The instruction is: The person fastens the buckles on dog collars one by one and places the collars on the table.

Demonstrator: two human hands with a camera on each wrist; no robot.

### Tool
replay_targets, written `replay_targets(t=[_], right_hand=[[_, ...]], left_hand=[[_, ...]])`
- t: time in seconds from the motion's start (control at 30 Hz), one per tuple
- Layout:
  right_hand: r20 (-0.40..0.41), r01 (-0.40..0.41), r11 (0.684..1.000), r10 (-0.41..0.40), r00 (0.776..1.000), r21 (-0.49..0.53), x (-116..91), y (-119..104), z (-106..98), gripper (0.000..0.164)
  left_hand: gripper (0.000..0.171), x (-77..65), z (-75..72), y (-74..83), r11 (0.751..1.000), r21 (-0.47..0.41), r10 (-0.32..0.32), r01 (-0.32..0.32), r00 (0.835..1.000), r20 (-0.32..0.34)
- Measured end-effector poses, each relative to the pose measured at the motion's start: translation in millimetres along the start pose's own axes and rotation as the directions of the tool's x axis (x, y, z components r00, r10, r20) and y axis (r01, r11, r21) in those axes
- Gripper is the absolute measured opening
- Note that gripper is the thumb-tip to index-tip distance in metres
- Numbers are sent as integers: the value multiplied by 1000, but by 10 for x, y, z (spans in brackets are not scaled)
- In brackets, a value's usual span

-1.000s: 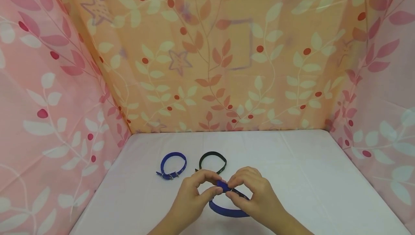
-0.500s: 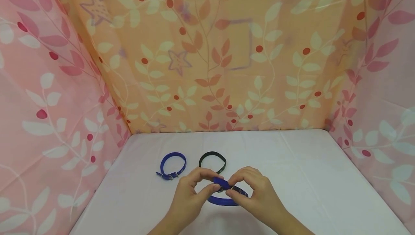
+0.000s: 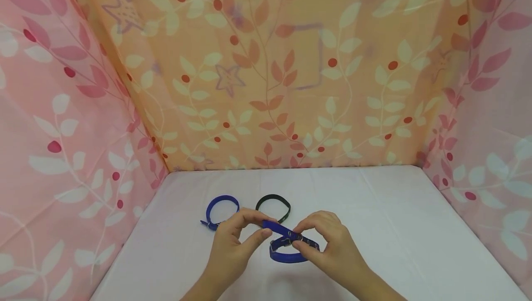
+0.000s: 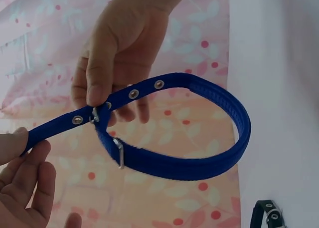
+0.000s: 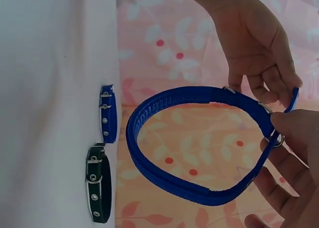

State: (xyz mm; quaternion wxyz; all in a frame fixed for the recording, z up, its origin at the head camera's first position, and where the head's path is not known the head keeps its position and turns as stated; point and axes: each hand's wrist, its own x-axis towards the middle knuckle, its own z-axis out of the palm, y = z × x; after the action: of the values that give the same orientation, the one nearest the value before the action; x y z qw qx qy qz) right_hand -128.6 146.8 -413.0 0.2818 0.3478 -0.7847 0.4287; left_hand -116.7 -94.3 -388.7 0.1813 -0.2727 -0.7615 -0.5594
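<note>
A blue pet collar [image 3: 288, 258] is held up between both hands, its band bent into a loop. My left hand [image 3: 230, 248] pinches the free strap end [image 4: 47, 132] between thumb and fingers. At the buckle [image 4: 94, 115], my right hand [image 3: 332, 244] grips the overlapping strap with thumb and fingertips. Metal eyelets [image 4: 133, 94] run along the strap, and a metal loop [image 4: 118, 153] sits on the band. The strap passes through the buckle; the fingers partly cover it.
Behind the hands on the white table [image 3: 386, 213] lie another blue collar [image 3: 224, 197], buckled into a ring, and a dark green or black collar [image 3: 273, 196]. The left hand overlaps part of that second blue collar in the head view. Patterned cloth walls [image 3: 266, 121] enclose the table.
My left hand has moved left and slightly up with the strap end, and more strap now shows between the hands. The right hand stays nearly in place. The other collars lie still.
</note>
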Motion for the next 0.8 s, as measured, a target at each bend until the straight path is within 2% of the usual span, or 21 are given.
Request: replay_targets(t=[0.1,0.17,0.33,0.43,0.53,0.63,0.7,0.8], right_hand=[[38,-38,999,39,999,-22,8,-1,-29,32],[63,-47,999,49,997,-24,21,3,-47,30],[98,-33,999,34,995,-8,38,0,-53,29],[100,-32,999,33,994,-14,28,-12,-40,28],[66,-26,1000,26,997,-5,15,-19,-34,31],[11,-10,999,10,1000,42,0,-27,-29,36],[-9,-16,997,17,1000,78,-8,-33,-28,41],[-18,-34,993,37,999,117,-15,-43,-26,48]], left_hand=[[21,8,-33,18,1000,-22,-17,17,999,-29],[22,15,-29,10,999,-46,-22,21,999,-24],[21,18,25,-20,997,-67,-31,33,999,36],[22,9,51,-38,996,-57,-62,66,996,71],[35,-2,87,-61,986,-20,-164,168,978,129],[42,-15,135,-81,961,80,-274,263,938,214],[41,-25,161,-89,955,157,-288,253,921,263],[34,-37,183,-84,958,220,-246,184,922,298]])
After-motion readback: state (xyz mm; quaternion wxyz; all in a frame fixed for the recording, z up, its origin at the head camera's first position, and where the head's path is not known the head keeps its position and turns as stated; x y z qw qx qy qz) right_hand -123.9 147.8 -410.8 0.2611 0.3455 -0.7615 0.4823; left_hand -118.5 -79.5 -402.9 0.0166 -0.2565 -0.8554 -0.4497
